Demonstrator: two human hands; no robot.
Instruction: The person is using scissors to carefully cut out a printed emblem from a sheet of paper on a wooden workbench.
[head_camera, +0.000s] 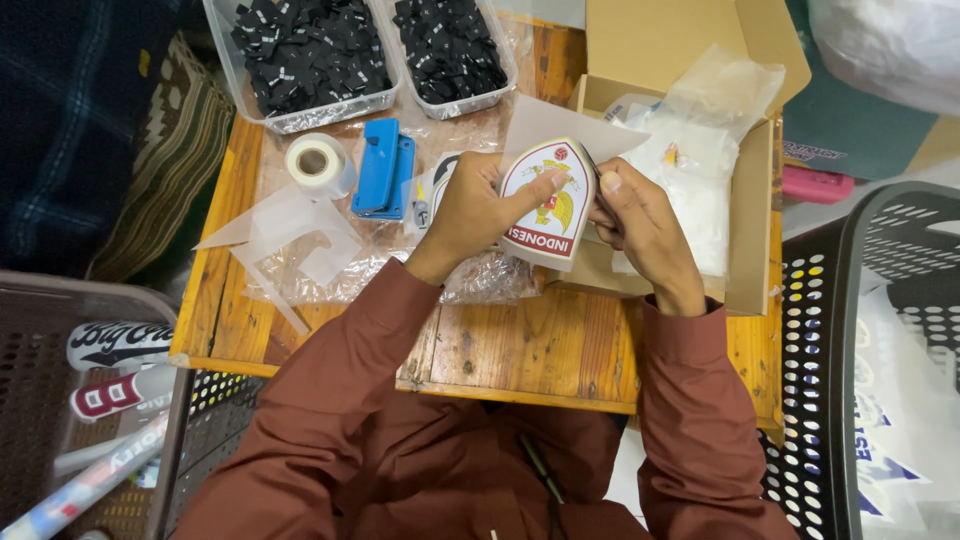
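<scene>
Shield-shaped emblem (548, 205): white with red border and a gold figure, held above the wooden surface (520, 345), in front of an open cardboard box (690, 60) of clear plastic bags (700, 130). Left hand (475, 205): closed on the emblem's left edge, thumb across its face. Right hand (635, 215): fingers pinched at the emblem's right edge. Behind: two clear trays of black pieces (310, 50), white tape roll (318, 163), blue tool (383, 168).
</scene>
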